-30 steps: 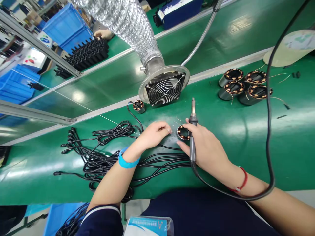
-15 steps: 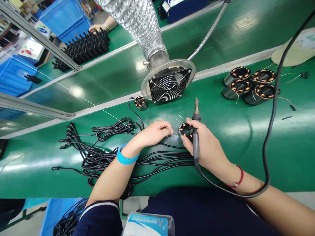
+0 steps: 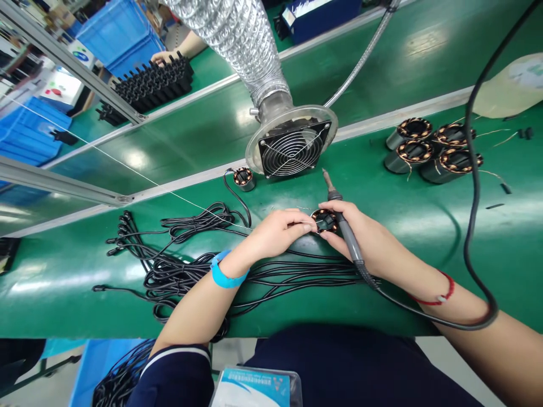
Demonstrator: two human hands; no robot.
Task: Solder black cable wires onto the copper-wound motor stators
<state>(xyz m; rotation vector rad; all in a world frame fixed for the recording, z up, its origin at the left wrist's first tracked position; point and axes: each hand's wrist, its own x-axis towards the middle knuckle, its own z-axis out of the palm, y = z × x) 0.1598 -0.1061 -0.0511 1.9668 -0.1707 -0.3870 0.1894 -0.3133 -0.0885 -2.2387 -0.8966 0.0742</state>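
My right hand [image 3: 365,234] is closed around a soldering iron [image 3: 348,234], whose bare tip points up and away. Its thumb and forefinger also grip a small motor stator [image 3: 326,221] with copper windings round its rim. At the stator's left edge, the fingertips of my left hand [image 3: 288,229] are pinched together. A thin, pale solder wire [image 3: 186,196] runs from the upper left down to my left hand; its end at the fingers is hard to make out. Black cables [image 3: 280,272] lie beneath my forearms and hands.
A round fume extractor [image 3: 292,150] hangs just beyond my hands on a foil duct. Several larger stators [image 3: 409,155] stand at the right, and one small stator [image 3: 244,178] with a cable at the back. Across the divider, a co-worker's hand [image 3: 163,57] touches black parts [image 3: 156,82].
My left hand has moved right, up to the stator, and its fingertips now meet the rim. The soldering iron has tilted, its tip swinging left and its cord shifting right.
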